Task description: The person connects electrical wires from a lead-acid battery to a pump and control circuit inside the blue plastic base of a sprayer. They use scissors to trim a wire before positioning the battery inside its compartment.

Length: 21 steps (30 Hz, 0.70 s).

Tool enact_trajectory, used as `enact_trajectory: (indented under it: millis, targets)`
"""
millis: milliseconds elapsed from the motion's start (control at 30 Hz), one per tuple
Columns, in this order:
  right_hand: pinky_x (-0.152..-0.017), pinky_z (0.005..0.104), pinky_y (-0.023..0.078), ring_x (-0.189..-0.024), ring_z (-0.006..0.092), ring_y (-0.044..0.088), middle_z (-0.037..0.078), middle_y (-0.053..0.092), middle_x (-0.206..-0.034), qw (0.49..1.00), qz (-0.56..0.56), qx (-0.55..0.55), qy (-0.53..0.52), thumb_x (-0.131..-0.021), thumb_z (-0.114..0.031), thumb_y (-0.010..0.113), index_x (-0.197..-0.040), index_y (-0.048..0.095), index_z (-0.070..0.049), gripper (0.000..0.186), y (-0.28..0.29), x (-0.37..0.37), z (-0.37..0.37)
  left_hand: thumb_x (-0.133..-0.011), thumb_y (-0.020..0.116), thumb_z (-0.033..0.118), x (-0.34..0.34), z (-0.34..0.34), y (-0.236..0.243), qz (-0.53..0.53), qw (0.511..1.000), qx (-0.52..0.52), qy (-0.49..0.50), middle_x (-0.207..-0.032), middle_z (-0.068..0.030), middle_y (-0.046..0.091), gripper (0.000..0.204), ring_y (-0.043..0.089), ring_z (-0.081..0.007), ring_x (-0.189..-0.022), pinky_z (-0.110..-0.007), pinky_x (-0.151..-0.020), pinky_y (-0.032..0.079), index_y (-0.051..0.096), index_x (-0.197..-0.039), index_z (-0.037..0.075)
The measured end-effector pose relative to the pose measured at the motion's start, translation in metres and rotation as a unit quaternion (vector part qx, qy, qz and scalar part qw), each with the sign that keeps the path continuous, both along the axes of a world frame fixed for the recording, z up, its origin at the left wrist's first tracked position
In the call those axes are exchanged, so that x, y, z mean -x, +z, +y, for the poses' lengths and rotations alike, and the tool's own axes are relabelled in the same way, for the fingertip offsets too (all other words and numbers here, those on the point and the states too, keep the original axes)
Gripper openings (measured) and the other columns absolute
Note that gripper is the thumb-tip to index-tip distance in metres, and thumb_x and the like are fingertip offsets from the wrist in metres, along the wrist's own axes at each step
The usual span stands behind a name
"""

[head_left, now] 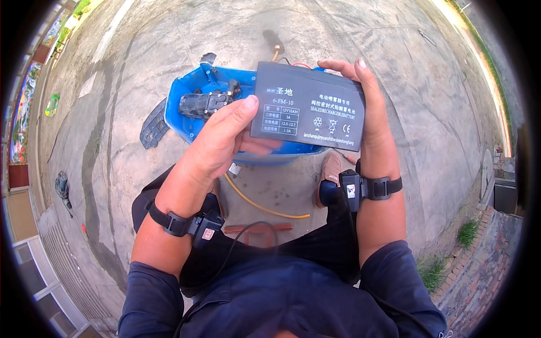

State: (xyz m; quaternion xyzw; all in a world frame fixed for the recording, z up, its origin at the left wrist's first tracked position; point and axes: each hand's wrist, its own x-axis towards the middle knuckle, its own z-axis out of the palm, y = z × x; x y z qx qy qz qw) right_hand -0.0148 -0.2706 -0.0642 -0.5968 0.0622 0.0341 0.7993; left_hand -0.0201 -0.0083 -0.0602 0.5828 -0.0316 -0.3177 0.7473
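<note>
A dark grey, block-shaped rechargeable battery point(307, 107) with white print is held up between my two hands, its broad face tilted toward me. My left hand point(228, 135) grips its left end, thumb on the edge and fingers underneath. The opposite end rests in my right hand point(372, 104), with the thumb along the side and fingertips at the far top corner. Beyond and below the battery lies a blue plastic housing point(179, 94), its near right part hidden. Inside it sits a black pump with a motor point(197, 105). A red wire point(301, 65) shows behind the battery.
A black plastic piece point(153, 125) leans beside the housing. A yellow hose point(259, 207) runs along the concrete between my feet, near a reddish low stool point(258, 227). A power tool point(62, 187) lies far left; a metal hand tool point(426, 37) lies far right.
</note>
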Motion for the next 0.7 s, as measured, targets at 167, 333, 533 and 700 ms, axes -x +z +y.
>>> enact_trajectory:
  millis: [167, 333, 533, 700]
  targets:
    - [-0.081, 0.0293, 0.055, -0.093, 0.0196, 0.069, 0.018, 0.070, -0.104, 1.000, -0.001, 0.010, -0.005, -0.100, -0.063, 0.048, -0.126, 0.066, 0.003, 0.074, -0.0017, -0.0006, -0.0012, -0.107, 0.046, 0.054, -0.0002, 0.0001, -0.0003, -0.003, 1.000, 0.003, -0.002, -0.110, -0.0199, 0.074, 0.064, 0.076, -0.0292, -0.093, -0.035, -0.076, 0.065, 0.061, -0.131, -0.004]
    - [-0.081, 0.0293, 0.055, -0.093, 0.0199, 0.069, 0.018, 0.070, -0.104, 1.000, 0.001, 0.011, -0.012, -0.099, -0.064, 0.049, -0.126, 0.066, 0.003, 0.075, -0.0019, -0.0009, 0.0000, -0.106, 0.047, 0.054, 0.0000, 0.0005, -0.0006, -0.005, 1.000, 0.003, -0.002, -0.110, -0.0202, 0.074, 0.064, 0.076, -0.0299, -0.094, -0.035, -0.075, 0.065, 0.060, -0.132, -0.004]
    - [-0.080, 0.0283, 0.055, -0.092, 0.0185, 0.069, 0.017, 0.070, -0.102, 1.000, -0.003, 0.013, 0.003, -0.100, -0.063, 0.048, -0.126, 0.066, 0.003, 0.073, -0.0015, -0.0012, -0.0018, -0.106, 0.049, 0.054, 0.0000, 0.0008, 0.0001, -0.002, 1.000, 0.006, -0.002, -0.111, -0.0212, 0.074, 0.064, 0.076, -0.0312, -0.095, -0.035, -0.075, 0.065, 0.059, -0.132, -0.004]
    - [-0.079, 0.0282, 0.055, -0.091, 0.0182, 0.069, 0.016, 0.070, -0.102, 1.000, -0.004, 0.012, -0.002, -0.101, -0.062, 0.047, -0.126, 0.066, 0.003, 0.072, -0.0017, -0.0012, -0.0016, -0.105, 0.050, 0.053, 0.0002, 0.0006, 0.0003, -0.003, 1.000, 0.004, -0.002, -0.111, -0.0212, 0.074, 0.064, 0.076, -0.0313, -0.095, -0.035, -0.075, 0.065, 0.059, -0.132, -0.004]
